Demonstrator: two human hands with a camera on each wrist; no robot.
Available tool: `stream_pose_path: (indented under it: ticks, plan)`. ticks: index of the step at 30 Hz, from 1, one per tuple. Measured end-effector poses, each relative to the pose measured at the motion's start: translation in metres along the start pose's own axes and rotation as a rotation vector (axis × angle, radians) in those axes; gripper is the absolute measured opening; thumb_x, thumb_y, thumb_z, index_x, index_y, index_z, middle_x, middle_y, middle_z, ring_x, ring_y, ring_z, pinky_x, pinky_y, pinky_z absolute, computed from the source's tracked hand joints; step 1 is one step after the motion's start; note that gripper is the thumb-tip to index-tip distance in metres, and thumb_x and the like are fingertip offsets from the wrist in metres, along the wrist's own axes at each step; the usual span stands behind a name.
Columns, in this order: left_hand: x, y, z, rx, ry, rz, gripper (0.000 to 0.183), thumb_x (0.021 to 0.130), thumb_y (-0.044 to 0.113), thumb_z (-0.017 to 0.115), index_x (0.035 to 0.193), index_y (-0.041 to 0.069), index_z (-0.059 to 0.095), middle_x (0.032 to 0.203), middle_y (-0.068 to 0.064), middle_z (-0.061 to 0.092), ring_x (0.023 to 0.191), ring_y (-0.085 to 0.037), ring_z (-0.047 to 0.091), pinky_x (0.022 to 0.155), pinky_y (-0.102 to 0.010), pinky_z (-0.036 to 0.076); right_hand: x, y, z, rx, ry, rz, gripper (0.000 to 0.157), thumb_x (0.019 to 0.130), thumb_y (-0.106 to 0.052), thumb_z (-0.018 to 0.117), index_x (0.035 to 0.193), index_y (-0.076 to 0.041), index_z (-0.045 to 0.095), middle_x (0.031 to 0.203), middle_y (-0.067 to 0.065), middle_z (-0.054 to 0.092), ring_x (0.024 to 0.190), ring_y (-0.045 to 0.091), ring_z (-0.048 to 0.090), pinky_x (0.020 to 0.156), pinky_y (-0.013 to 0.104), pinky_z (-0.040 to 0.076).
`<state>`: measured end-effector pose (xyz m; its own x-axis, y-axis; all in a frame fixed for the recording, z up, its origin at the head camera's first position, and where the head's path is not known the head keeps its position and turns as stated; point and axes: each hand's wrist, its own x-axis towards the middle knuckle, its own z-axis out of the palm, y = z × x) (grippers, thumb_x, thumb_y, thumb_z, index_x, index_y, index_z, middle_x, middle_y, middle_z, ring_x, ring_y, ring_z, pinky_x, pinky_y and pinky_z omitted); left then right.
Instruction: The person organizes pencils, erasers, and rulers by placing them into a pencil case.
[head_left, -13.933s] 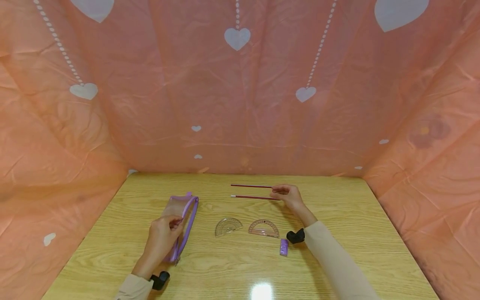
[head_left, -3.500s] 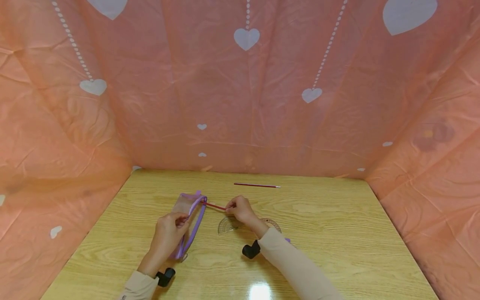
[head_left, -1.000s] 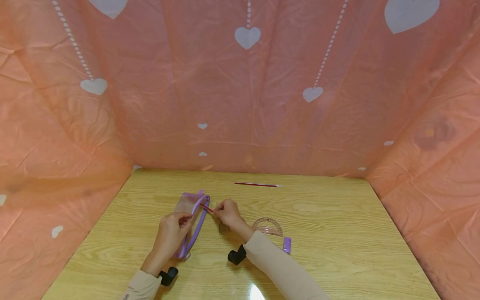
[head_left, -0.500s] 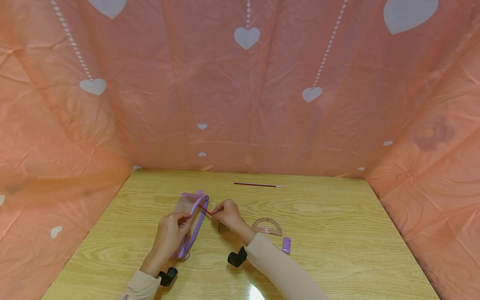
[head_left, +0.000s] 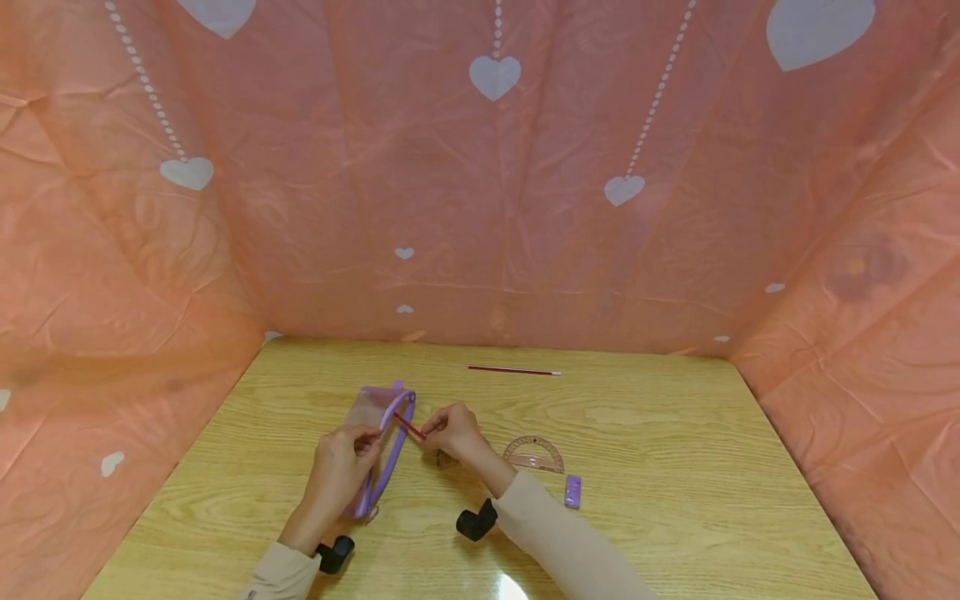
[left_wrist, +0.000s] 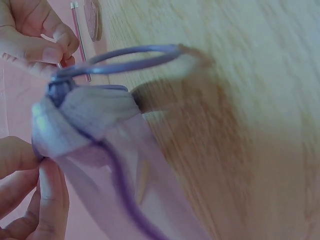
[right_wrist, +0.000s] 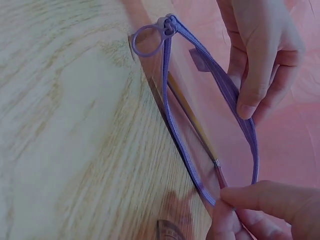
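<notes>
A see-through pencil case with purple zip edging lies at the left of the table, its mouth unzipped. My left hand pinches the case's upper edge between thumb and fingers, holding the mouth apart. My right hand pinches a red pencil near one end; its other end is inside the opening. In the right wrist view the pencil's pale-tipped end lies between the two zip sides, in line with a narrow yellowish strip that I cannot identify. A ring zip pull hangs at one end.
Another red pencil with a white end lies at the back. A clear protractor and a purple wrapped block lie right of centre. A second protractor is partly hidden under my right hand. Pink cloth rises behind the table.
My right hand has brought one of the two pencils from the back to the case, and its end has gone inside. Lately the pencil has tilted slightly. My left hand keeps its pinch.
</notes>
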<state>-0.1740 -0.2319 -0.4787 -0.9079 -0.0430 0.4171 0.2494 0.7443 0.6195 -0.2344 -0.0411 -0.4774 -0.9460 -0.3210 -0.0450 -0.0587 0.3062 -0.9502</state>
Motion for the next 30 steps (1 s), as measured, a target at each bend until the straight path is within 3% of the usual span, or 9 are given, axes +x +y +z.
stream_pose_path:
  ticks: [4, 7, 13, 20, 30]
  plan:
    - [0.000, 0.000, 0.000, -0.003, -0.008, -0.005, 0.012, 0.080, -0.006, 0.077, 0.092, -0.004, 0.076, 0.078, -0.008, 0.071, 0.068, -0.017, 0.066, 0.059, -0.027, 0.055, -0.001, 0.002, 0.000, 0.040, -0.021, -0.012, 0.012, 0.074, 0.016, 0.077, 0.084, 0.011, 0.073, 0.074, 0.013, 0.070, 0.059, 0.010, 0.061, 0.060, 0.030, 0.057]
    - [0.000, -0.001, 0.000, -0.008, -0.005, -0.006, 0.012, 0.080, -0.007, 0.077, 0.092, -0.005, 0.075, 0.077, -0.008, 0.071, 0.068, -0.016, 0.065, 0.059, -0.027, 0.055, -0.002, 0.004, 0.000, 0.068, -0.039, -0.012, 0.010, 0.076, 0.015, 0.076, 0.085, 0.012, 0.073, 0.074, 0.015, 0.070, 0.062, 0.018, 0.066, 0.064, 0.038, 0.059]
    - [0.000, -0.001, -0.001, -0.010, -0.002, -0.008, 0.011, 0.080, -0.006, 0.077, 0.091, -0.005, 0.075, 0.077, -0.008, 0.071, 0.067, -0.016, 0.065, 0.059, -0.026, 0.055, -0.002, 0.007, 0.001, 0.072, -0.049, 0.005, 0.006, 0.079, 0.009, 0.078, 0.083, 0.009, 0.074, 0.069, 0.011, 0.069, 0.071, 0.037, 0.070, 0.059, 0.039, 0.059]
    - [-0.001, -0.002, -0.001, -0.011, 0.002, -0.010, 0.011, 0.080, -0.006, 0.077, 0.091, -0.005, 0.075, 0.076, -0.008, 0.071, 0.067, -0.017, 0.065, 0.058, -0.026, 0.055, -0.004, 0.009, 0.006, 0.111, -0.058, 0.010, 0.006, 0.081, 0.005, 0.079, 0.084, 0.007, 0.074, 0.070, 0.013, 0.070, 0.066, 0.038, 0.068, 0.058, 0.040, 0.059]
    - [0.000, -0.004, 0.000, -0.010, 0.017, 0.010, 0.011, 0.080, -0.007, 0.077, 0.090, -0.005, 0.075, 0.076, -0.009, 0.071, 0.066, -0.017, 0.066, 0.058, -0.027, 0.055, -0.008, 0.010, 0.013, 0.101, -0.064, -0.050, 0.008, 0.082, 0.006, 0.077, 0.085, 0.011, 0.073, 0.076, 0.024, 0.070, 0.071, 0.049, 0.066, 0.059, 0.048, 0.058]
